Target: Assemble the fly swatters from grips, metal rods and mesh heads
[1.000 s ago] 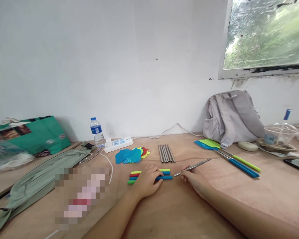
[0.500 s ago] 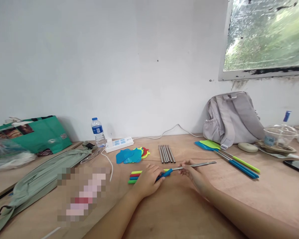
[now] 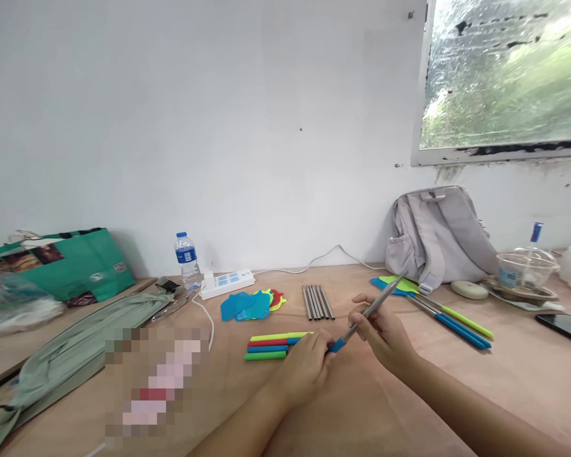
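My left hand (image 3: 307, 365) is closed around a blue plastic handle (image 3: 337, 345), most of it hidden by the fingers. A thin metal tube (image 3: 379, 299) rises from its end, tilted up to the right. My right hand (image 3: 380, 333) pinches this tube partway along. Beside my left hand lie several coloured handles: a yellow handle (image 3: 271, 337), a red handle (image 3: 269, 343) and a green handle (image 3: 265, 357) among them. Beyond the hands, several metal tubes (image 3: 318, 302) lie in a row. Blue, yellow and red fly swatter heads (image 3: 245, 306) are piled left of the tubes.
Assembled fly swatters (image 3: 459, 325) lie at right, by a grey backpack (image 3: 438, 238). A plastic cup (image 3: 523, 270) and a phone (image 3: 566, 329) are farther right. At left are a power strip (image 3: 228, 284), a water bottle (image 3: 187, 260), a green bag (image 3: 76, 260) and grey-green cloth (image 3: 90, 343).
The metal tube has swung from nearly level to steeply tilted, its free end raised. My left hand has shifted right and nearer to me with the blue handle, uncovering more of the loose handles.
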The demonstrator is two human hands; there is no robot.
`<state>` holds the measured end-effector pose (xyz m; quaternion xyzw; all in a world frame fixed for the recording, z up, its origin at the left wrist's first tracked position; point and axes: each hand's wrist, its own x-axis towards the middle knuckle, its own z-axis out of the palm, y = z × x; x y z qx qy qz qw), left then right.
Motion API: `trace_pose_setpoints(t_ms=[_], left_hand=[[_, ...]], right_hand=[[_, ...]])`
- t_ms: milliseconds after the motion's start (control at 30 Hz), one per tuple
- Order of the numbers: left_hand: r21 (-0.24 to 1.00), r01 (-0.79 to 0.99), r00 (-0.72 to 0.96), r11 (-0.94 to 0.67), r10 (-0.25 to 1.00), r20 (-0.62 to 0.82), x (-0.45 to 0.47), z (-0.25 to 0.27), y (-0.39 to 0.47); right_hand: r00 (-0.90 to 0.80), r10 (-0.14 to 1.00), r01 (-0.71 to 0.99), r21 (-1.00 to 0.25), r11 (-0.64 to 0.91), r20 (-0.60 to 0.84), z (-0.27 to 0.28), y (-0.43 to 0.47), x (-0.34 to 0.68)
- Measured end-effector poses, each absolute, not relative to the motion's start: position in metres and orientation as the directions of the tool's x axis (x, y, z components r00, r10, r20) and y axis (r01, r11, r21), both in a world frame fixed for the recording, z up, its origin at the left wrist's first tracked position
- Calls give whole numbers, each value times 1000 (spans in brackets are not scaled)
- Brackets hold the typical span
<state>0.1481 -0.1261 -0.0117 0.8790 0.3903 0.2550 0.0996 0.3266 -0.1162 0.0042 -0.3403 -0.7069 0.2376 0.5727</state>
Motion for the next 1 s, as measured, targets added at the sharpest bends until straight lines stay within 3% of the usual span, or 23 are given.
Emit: trace_pose_setpoints(t_ms=[200, 400, 567, 700, 900, 1000], left_hand=[[441, 632, 576, -637, 767, 283, 150, -10, -130], [524, 590, 495, -614, 788, 366, 151, -16, -128], [558, 553, 495, -619, 783, 377, 147, -18, -123], [500, 613, 516, -611, 790, 333, 146, -21, -121], [476, 607, 555, -636, 768, 319, 144, -22, -122], [454, 545, 552, -704, 710, 438, 136, -18, -119]], right_hand=[[-150, 769, 274, -721, 637, 622, 10, -116, 325], [-300, 753, 440, -616, 654, 585, 15, -107, 311], [-178, 785, 252, -744, 619, 593, 32, -92, 290], [-138, 775, 54, -776, 628, 617, 45, -84, 278], [-191, 719, 164, -701, 694, 668, 37, -90, 268], [-184, 716, 203, -686, 698, 673, 30, -93, 266]])
